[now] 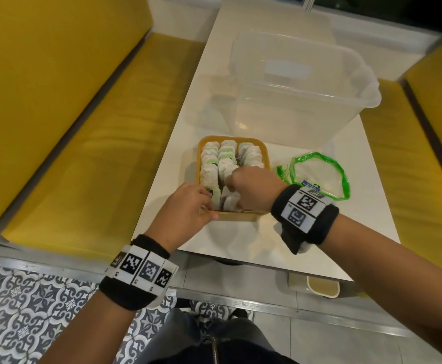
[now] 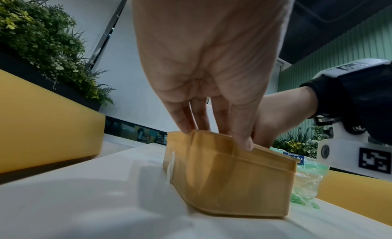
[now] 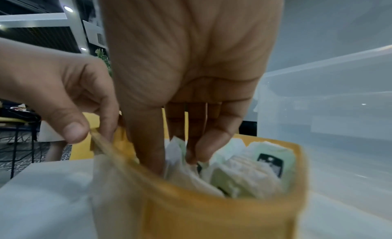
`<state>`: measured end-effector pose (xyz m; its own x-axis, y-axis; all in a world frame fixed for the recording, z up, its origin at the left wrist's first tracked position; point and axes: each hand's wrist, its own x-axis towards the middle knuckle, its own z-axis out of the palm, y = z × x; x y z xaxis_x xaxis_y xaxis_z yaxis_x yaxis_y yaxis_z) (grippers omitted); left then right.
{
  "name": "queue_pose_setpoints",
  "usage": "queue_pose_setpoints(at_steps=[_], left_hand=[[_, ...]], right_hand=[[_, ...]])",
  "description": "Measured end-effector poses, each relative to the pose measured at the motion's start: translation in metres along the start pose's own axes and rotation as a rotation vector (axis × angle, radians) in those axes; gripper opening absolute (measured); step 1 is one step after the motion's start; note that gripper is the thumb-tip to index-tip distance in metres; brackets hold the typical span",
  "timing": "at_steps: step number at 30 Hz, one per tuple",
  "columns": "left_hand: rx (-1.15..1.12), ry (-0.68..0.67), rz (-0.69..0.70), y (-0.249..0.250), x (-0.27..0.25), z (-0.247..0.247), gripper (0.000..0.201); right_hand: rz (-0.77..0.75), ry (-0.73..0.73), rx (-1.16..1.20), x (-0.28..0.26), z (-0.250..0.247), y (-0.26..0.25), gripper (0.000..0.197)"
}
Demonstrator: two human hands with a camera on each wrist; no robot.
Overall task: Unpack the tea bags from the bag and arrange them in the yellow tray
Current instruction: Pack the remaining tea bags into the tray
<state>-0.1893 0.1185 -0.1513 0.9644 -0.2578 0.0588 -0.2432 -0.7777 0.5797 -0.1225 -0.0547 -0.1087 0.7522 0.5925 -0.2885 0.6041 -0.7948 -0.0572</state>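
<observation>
A white table (image 1: 241,240) carries the yellow tray (image 1: 266,156), a clear plastic tub (image 1: 293,106) and a green-edged bag (image 1: 319,174).

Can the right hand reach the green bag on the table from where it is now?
Probably yes. The right hand is in the tray, and the green bag lies just beside the tray on that hand's side, with nothing between them.

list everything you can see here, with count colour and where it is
tea bags: many, white and pale green, in rows in the tray
yellow tray: one, on the table's near part
plastic bag: one, clear with green edge, right of the tray
storage bin: one, clear, behind the tray
table: one, white
benches: two, yellow, either side
left hand: grips the tray's near left rim
right hand: fingers down among the tea bags
</observation>
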Motion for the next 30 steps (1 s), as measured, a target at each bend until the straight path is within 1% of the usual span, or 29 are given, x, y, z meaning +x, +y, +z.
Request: queue_pose_setpoints(at_steps=[1,5,11,13,16,18,19,20,22,23,27,30], left_hand=[[-0.001,0.002,-0.002,0.0,0.0,0.0,0.019],[-0.002,0.007,-0.012,0.002,0.002,0.0,0.017],[-0.003,0.007,-0.014,0.003,0.003,-0.002,0.017],[-0.01,0.01,-0.015,0.002,0.002,-0.003,0.017],[0.001,0.017,-0.007,0.002,0.001,-0.002,0.016],[0.006,0.017,-0.003,0.003,0.001,-0.002,0.016],[0.007,0.015,-0.006,0.004,0.002,-0.003,0.016],[0.009,0.012,-0.008,0.004,0.002,-0.004,0.016],[0.018,0.008,-0.01,0.004,0.003,-0.004,0.017],[0.019,0.008,-0.011,0.004,0.003,-0.004,0.017],[0.015,0.009,-0.022,0.005,0.004,-0.003,0.018],[0.007,0.011,-0.03,0.005,0.004,-0.003,0.018]], right_hand=[[0.002,0.007,0.006,-0.004,0.001,0.003,0.026],[0.042,0.015,-0.041,-0.007,0.009,0.01,0.018],[0.111,0.075,0.106,-0.002,0.01,0.01,0.02],[0.197,0.118,0.231,-0.004,0.007,0.019,0.027],[0.285,0.234,0.438,-0.005,-0.003,0.035,0.046],[0.327,0.188,0.51,-0.002,-0.009,0.038,0.057],[0.346,0.146,0.531,0.001,-0.01,0.038,0.058],[0.361,0.124,0.546,0.005,-0.009,0.038,0.053],[0.402,0.127,0.58,0.011,-0.01,0.035,0.035],[0.423,0.129,0.594,0.013,-0.012,0.032,0.031],[0.481,0.105,0.639,0.022,-0.013,0.026,0.032],[0.488,0.106,0.687,0.033,-0.007,0.027,0.03]])
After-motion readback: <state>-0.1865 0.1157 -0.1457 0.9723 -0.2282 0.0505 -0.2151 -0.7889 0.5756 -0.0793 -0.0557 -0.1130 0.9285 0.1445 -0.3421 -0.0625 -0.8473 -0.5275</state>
